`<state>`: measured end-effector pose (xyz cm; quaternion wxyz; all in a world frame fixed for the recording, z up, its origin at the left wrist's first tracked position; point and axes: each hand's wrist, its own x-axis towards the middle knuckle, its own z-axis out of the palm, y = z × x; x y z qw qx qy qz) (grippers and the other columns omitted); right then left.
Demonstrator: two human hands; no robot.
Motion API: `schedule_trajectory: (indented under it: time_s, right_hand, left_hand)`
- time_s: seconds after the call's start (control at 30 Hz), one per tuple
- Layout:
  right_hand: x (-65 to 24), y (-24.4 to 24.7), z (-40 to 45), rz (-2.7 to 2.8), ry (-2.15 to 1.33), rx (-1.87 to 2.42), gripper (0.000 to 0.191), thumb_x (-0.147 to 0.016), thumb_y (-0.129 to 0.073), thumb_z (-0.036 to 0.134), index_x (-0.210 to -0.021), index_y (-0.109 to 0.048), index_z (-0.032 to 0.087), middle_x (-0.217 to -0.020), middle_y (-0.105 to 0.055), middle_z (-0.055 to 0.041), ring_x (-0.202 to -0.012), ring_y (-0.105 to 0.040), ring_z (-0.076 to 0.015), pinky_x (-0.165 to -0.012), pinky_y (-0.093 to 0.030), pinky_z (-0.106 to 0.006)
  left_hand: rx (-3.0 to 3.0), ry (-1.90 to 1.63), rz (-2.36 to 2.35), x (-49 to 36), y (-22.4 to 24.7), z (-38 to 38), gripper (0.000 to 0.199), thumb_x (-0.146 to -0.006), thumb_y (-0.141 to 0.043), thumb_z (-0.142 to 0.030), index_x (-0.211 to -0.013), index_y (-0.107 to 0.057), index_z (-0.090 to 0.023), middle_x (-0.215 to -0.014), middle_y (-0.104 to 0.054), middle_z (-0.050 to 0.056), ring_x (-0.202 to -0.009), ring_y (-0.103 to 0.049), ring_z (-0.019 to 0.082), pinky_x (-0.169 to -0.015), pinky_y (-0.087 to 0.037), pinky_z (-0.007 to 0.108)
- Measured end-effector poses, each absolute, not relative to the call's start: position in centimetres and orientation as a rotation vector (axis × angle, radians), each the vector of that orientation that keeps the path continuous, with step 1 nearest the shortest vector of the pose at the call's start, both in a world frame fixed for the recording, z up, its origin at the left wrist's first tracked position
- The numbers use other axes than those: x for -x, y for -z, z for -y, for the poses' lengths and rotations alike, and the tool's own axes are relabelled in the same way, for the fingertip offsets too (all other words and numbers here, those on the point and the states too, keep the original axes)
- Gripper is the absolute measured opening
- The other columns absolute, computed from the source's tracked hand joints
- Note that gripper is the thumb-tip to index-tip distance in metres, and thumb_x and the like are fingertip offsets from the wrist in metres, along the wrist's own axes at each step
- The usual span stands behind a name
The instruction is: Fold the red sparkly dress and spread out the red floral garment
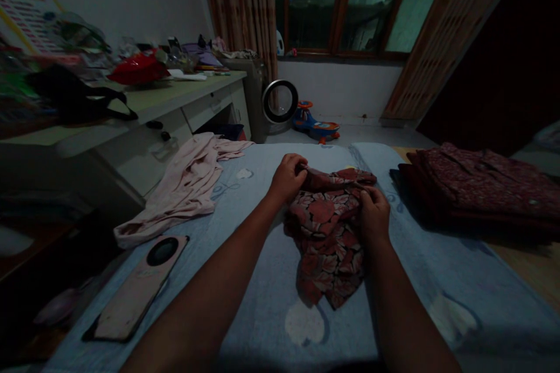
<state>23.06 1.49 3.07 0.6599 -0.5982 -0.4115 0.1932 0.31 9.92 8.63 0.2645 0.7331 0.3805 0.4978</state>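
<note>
A red-brown garment with a leaf pattern [330, 239] lies bunched on the light blue bed cover [258, 280]. My left hand [289, 176] pinches its upper left edge, thumb and fingers closed on the cloth. On the other side, my right hand [374, 213] grips the upper right edge near the waist-like band. The cloth between the hands is gathered, and its lower part hangs toward me in two points. Parts of the fingers are hidden by the fabric.
Folded dark red clothes [490, 186] are stacked at the right. A pale pink cloth [188, 186] and a phone-shaped pink object [137, 288] lie at the left. Beyond stand a cluttered desk [175, 96], a washing machine [280, 101] and a toy car [315, 123].
</note>
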Motion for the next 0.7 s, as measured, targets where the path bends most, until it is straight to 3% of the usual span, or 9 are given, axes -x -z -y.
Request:
schedule_trajectory:
  time_s: [0.1, 0.17, 0.23, 0.3, 0.4, 0.6, 0.7]
  right_hand:
    - [-23.5, -2.6, -1.8, 0.796, -0.469, 1.353, 0.028, -0.076, -0.06, 0.041, -0.09, -0.065, 0.018, -0.085, -0.066, -0.0013, -0.082, -0.06, -0.0205, -0.078, -0.046, -0.033]
    - [-23.9, -2.3, -2.0, 0.754, -0.435, 1.386, 0.028, -0.075, -0.06, 0.042, -0.089, -0.064, 0.018, -0.084, -0.065, -0.001, -0.08, -0.059, -0.02, -0.079, -0.046, -0.034]
    - [-24.3, -2.0, -2.2, 0.754, -0.371, 1.439, 0.03, -0.073, -0.062, 0.042, -0.091, -0.062, 0.019, -0.088, -0.064, -0.0023, -0.082, -0.058, -0.0203, -0.082, -0.045, -0.035]
    - [-24.6, -1.8, -2.3, 0.767, -0.283, 1.512, 0.036, -0.07, -0.065, 0.044, -0.096, -0.061, 0.019, -0.098, -0.062, -0.0056, -0.087, -0.056, -0.0214, -0.086, -0.045, -0.037]
    - [-24.9, -2.0, -2.3, 0.819, -0.139, 1.62, 0.041, -0.068, -0.065, 0.044, -0.098, -0.06, 0.018, -0.108, -0.057, -0.0108, -0.089, -0.054, -0.0231, -0.089, -0.044, -0.04]
    - [-24.6, -2.8, -1.7, 0.954, 0.061, 1.705, 0.026, -0.075, -0.052, 0.041, -0.087, -0.061, 0.019, -0.087, -0.061, -0.0086, -0.086, -0.054, -0.0254, -0.087, -0.044, -0.04]
    - [-24.3, -2.9, -1.5, 0.947, 0.007, 1.693, 0.026, -0.077, -0.051, 0.041, -0.086, -0.061, 0.019, -0.078, -0.063, -0.005, -0.074, -0.056, -0.0226, -0.078, -0.045, -0.037]
  left_hand:
    - [-1.739, -1.38, -0.973, -1.0, -7.9, -11.5, 0.058, -0.068, -0.065, -0.009, -0.125, -0.057, -0.021, -0.142, -0.038, 0.011, -0.105, -0.059, 0.021, -0.092, -0.051, 0.036]
    - [-1.64, -1.352, -1.086, -0.8, -6.9, -12.4, 0.062, -0.066, -0.066, -0.009, -0.126, -0.056, -0.02, -0.147, -0.035, 0.013, -0.105, -0.06, 0.022, -0.091, -0.051, 0.036]
    - [-1.577, -1.253, -1.241, -0.2, -5.7, -12.9, 0.049, -0.065, -0.068, -0.009, -0.113, -0.063, -0.018, -0.137, -0.048, 0.014, -0.105, -0.06, 0.024, -0.093, -0.049, 0.038]
    - [-1.536, -1.118, -1.305, 0.3, -4.5, -13.1, 0.029, -0.066, -0.069, -0.011, -0.094, -0.067, -0.017, -0.114, -0.064, 0.012, -0.1, -0.063, 0.026, -0.092, -0.049, 0.04]
    - [-1.514, -0.993, -1.28, 0.4, -3.4, -13.1, 0.017, -0.069, -0.071, -0.017, -0.086, -0.067, -0.018, -0.094, -0.071, 0.011, -0.091, -0.066, 0.026, -0.088, -0.051, 0.039]
    - [-1.428, -0.94, -1.322, -1.1, -3.4, -13.4, 0.071, -0.069, -0.077, -0.029, -0.133, -0.048, -0.017, -0.124, -0.066, 0.016, -0.107, -0.065, 0.025, -0.089, -0.05, 0.034]
    - [-1.401, -0.916, -1.27, -2.2, -3.6, -13.3, 0.076, -0.061, -0.083, -0.026, -0.129, -0.052, -0.016, -0.114, -0.07, 0.012, -0.1, -0.067, 0.025, -0.083, -0.052, 0.031]
